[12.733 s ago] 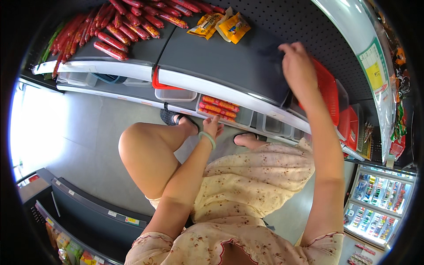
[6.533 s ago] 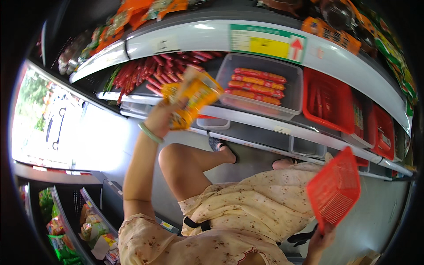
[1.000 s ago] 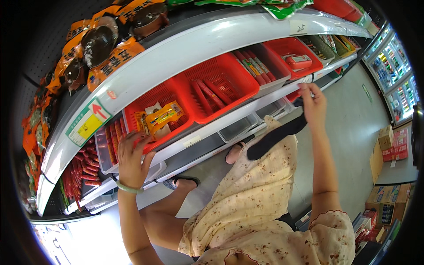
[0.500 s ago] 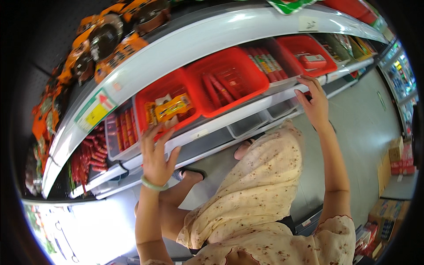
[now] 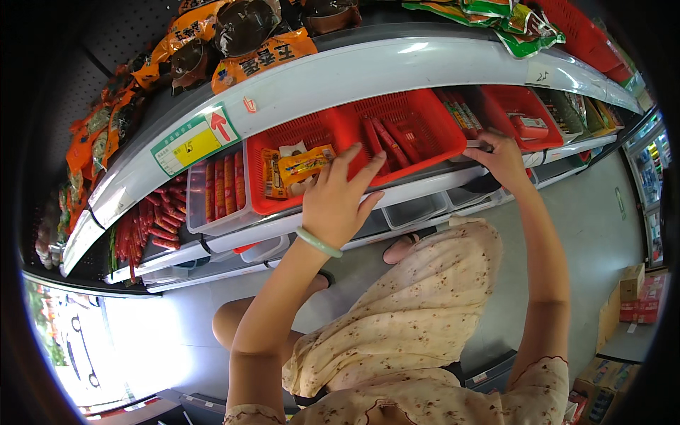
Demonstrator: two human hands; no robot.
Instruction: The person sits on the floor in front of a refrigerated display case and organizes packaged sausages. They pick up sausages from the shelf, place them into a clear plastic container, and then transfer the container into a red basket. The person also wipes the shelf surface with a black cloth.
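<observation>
The left hand (image 5: 336,205) has its grip wide, fingers spread over the front rim of a red basket (image 5: 287,142) on the shelf (image 5: 368,71). Its fingertips touch the yellow packets (image 5: 301,166) lying in that basket, near its front edge. The right hand (image 5: 504,159) is curled narrow at the front edge of the shelf, beside another red basket (image 5: 418,124); I cannot tell what it holds.

Two red mesh baskets (image 5: 418,124) side by side — shelved, holding snack packets (image 5: 301,166).
</observation>
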